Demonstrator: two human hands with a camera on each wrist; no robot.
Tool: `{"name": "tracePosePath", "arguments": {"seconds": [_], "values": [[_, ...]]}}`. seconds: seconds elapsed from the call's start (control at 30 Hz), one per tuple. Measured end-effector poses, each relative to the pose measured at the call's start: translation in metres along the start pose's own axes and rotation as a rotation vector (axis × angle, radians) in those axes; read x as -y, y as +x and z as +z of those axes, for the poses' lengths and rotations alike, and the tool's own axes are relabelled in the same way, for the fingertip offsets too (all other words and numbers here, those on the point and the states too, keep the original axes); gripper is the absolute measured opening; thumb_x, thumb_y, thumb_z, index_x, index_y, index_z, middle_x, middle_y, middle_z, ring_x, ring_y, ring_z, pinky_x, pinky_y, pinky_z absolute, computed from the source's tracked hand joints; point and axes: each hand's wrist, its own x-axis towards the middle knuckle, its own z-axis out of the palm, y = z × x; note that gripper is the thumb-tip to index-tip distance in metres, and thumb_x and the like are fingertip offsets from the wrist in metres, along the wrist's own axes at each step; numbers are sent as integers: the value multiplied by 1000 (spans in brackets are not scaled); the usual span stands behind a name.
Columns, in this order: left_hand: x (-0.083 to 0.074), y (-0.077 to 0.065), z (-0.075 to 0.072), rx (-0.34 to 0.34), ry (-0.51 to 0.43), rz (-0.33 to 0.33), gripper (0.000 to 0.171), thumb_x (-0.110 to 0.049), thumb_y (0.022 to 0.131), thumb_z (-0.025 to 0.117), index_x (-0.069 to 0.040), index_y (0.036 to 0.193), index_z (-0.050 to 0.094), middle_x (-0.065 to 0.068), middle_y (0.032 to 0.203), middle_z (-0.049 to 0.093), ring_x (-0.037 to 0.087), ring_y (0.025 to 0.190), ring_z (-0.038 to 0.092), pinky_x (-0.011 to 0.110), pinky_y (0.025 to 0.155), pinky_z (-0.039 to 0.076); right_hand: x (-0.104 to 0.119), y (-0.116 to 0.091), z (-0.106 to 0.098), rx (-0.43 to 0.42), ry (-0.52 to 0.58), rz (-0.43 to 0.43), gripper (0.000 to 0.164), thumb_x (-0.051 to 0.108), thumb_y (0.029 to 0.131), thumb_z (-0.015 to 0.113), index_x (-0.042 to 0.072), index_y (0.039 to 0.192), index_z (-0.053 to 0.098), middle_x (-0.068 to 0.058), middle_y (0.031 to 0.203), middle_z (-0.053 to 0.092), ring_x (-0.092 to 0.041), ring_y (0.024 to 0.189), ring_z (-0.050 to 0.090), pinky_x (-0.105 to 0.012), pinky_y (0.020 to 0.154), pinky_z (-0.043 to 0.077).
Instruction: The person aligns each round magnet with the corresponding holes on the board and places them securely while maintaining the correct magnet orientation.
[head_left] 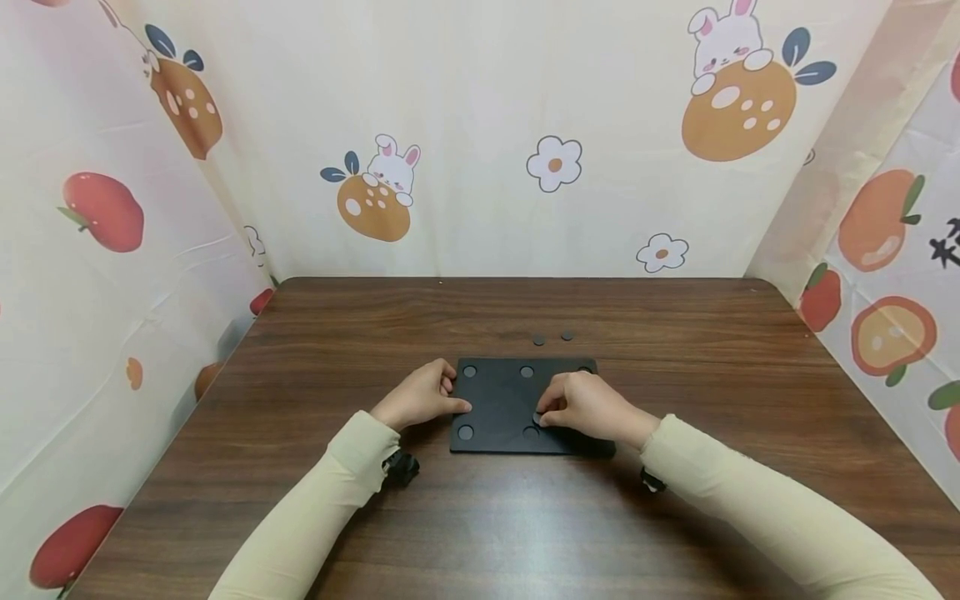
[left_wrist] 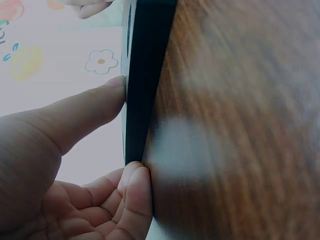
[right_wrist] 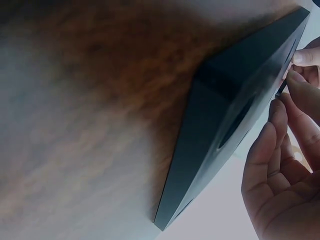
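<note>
A flat black board (head_left: pixel 495 402) with round recesses lies on the table. My left hand (head_left: pixel 426 395) holds its left edge; the thumb rests on the top face and the curled fingertips are against the side, as the left wrist view shows. Between thumb and fingertips, my right hand (head_left: pixel 587 403) pinches a small dark disc (right_wrist: pixel 281 88). This disc is tilted, close over the round recess (head_left: pixel 531 432) at the middle of the board's near side. Grey discs show in the near left, far left and far middle recesses. My right hand hides part of the board's right side.
Two loose dark discs, one on the left (head_left: pixel 538 340) and one on the right (head_left: pixel 567 336), lie on the wooden table (head_left: pixel 360 333) just beyond the board. Printed curtains (head_left: pixel 480 100) surround the table at the back and sides.
</note>
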Motion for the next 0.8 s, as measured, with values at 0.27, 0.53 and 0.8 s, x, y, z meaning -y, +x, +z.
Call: {"name": "tracePosePath", "arguments": {"seconds": [0.27,0.53,0.8], "values": [[1,1,0,1,2,-2,56,-26,82,81,-4,125,53,6,103,56,17,88,51,33,80,45,3,-1,3,5,9,-13,9,19,85,77,17,93,77,8,88,64,0,72,59,-20,63,50],[1,2,0,3,2,-7,56,-26,82,81,-5,125,53,6,103,56,17,88,51,33,80,45,8,-1,7,21,14,-34,9,18,84,77,16,93,77,9,86,62,1,71,57,-20,63,50],[0,2,0,1,-2,-8,55,-25,82,81,-4,125,53,6,102,55,17,87,50,33,79,44,12,-2,10,41,-20,-44,10,18,85,76,16,95,77,10,86,60,1,72,57,-19,65,49]]}}
